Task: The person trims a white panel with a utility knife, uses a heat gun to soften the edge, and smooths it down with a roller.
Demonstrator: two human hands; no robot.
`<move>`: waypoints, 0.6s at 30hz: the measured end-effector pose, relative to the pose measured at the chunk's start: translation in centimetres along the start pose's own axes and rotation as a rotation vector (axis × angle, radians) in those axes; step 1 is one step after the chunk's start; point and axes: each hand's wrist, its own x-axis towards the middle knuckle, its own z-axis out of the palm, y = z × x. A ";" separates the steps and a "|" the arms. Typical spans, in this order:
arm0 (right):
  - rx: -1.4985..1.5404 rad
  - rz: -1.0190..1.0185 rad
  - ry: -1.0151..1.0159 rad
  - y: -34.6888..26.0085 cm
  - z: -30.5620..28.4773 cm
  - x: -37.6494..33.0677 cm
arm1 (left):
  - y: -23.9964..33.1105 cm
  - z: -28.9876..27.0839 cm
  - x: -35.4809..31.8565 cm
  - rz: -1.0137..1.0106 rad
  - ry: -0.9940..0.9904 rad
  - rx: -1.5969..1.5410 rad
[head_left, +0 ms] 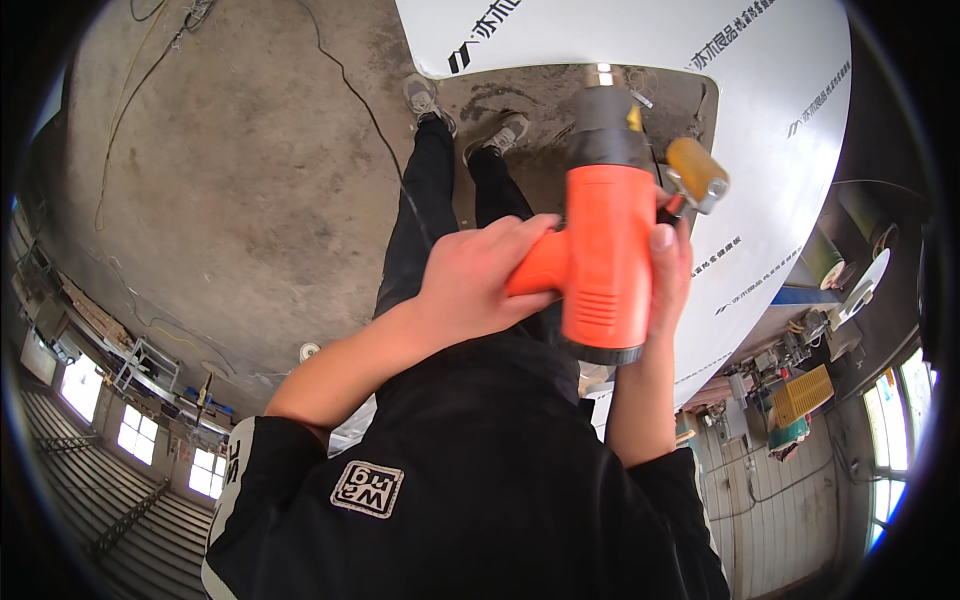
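Observation:
My left hand [488, 268] is wrapped round the handle of an orange-red heat gun [608, 250]. Its black front and metal nozzle point away from me, toward the top of the view. Just right of the gun's body, my right hand [672, 270] is closed on a small hand roller [697, 172] with a yellow-brown wheel and a metal fork. The heat gun hides part of that hand and most of the roller's handle. A large white sheet [775, 150] with dark printed marks lies beyond and to the right of both tools.
The sheet has an inward corner, with concrete floor [250, 150] showing inside it. A black cable [358, 95] runs across the floor past my shoes [423, 98]. At the right stand a yellow crate [800, 395] and cluttered shelving; a metal frame [150, 368] is at the far left.

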 end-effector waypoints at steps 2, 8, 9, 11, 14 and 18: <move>0.074 -0.002 0.015 -0.6 -0.5 0.3 | 0.4 0.6 1.0 -0.018 -0.042 -0.017; 0.025 0.020 -0.030 0.5 0.5 -0.4 | 0.4 -1.0 -0.8 -0.074 -0.048 0.013; 0.031 0.042 -0.066 0.5 1.6 -0.8 | 0.4 -1.7 -1.7 -0.084 -0.047 0.023; 0.032 0.095 -0.129 0.3 3.8 -1.3 | -0.1 -2.7 -3.5 -0.115 0.021 0.031; 0.042 0.153 -0.206 1.1 5.4 -1.6 | 0.2 -3.9 -4.9 -0.190 0.047 0.047; 0.092 0.147 -0.173 0.5 5.3 -1.5 | 0.3 -4.1 -4.4 -0.159 0.023 0.056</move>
